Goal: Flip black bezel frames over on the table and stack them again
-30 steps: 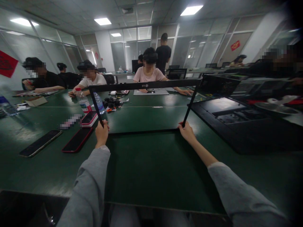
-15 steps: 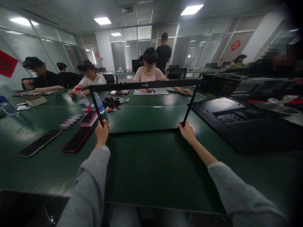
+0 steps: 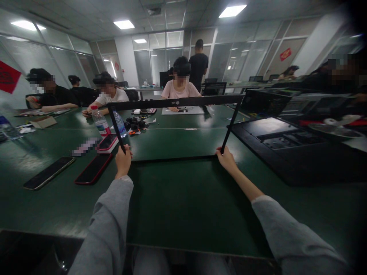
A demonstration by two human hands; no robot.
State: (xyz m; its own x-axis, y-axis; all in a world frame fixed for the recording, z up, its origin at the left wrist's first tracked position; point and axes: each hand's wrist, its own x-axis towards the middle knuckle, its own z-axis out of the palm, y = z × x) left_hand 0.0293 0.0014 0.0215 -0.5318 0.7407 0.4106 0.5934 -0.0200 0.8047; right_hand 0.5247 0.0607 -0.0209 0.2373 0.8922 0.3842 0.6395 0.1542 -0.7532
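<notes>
A thin black monitor bezel (image 3: 200,101), an open rectangle with an upside-down LG logo on its far strip, stands tilted up over the green table (image 3: 174,206). My left hand (image 3: 123,162) is closed around the bezel's near left corner. At the near right corner, my right hand (image 3: 226,158) pinches the frame between thumb and fingers. Through the opening the tabletop shows. Just left of my left hand lie a red-edged phone (image 3: 94,169) and a phone in a pink and white case (image 3: 109,142).
Another phone (image 3: 49,173) lies further left. Two plastic bottles (image 3: 101,122) stand behind the bezel's left side, near tangled black cables (image 3: 137,124). On the right rests a large black panel (image 3: 286,149). A person in a pink shirt (image 3: 181,89) sits across the table.
My hands and the bezel hold almost still. Across the table, the person in pink has drawn the arm on the right side of the view back from the tabletop.
</notes>
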